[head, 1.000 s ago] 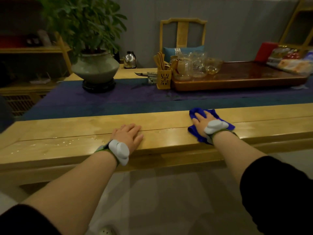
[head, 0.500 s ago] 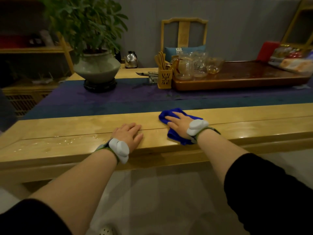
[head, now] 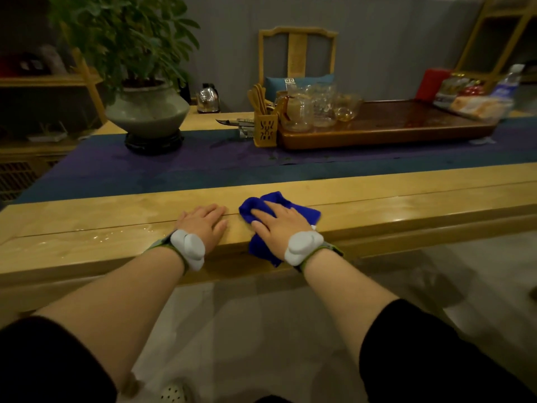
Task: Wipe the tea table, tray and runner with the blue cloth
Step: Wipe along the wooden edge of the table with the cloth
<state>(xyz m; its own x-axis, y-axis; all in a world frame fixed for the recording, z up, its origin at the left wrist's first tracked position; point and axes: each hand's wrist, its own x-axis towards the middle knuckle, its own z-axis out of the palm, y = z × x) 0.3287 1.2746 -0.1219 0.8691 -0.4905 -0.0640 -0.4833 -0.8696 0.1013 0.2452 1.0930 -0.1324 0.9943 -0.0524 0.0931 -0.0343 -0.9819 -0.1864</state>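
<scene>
Two hands lie flat on the bench [head: 406,205]: right hand [head: 279,225] presses the blue cloth [head: 305,213], left hand [head: 203,225] rests empty just beside at 9 o'clock. Runner [head: 203,167] and tray [head: 392,132] lie unwiped toward 12 and 1 o'clock, nearer the right.

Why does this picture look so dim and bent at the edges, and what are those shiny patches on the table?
Head view: the room is dimly lit, so the plant and shelves go murky. The wide lens bows the table edge and stretches the forearms. The shiny patches left of the left hand look like wet streaks catching light. The snacks at far right are blurred.
</scene>
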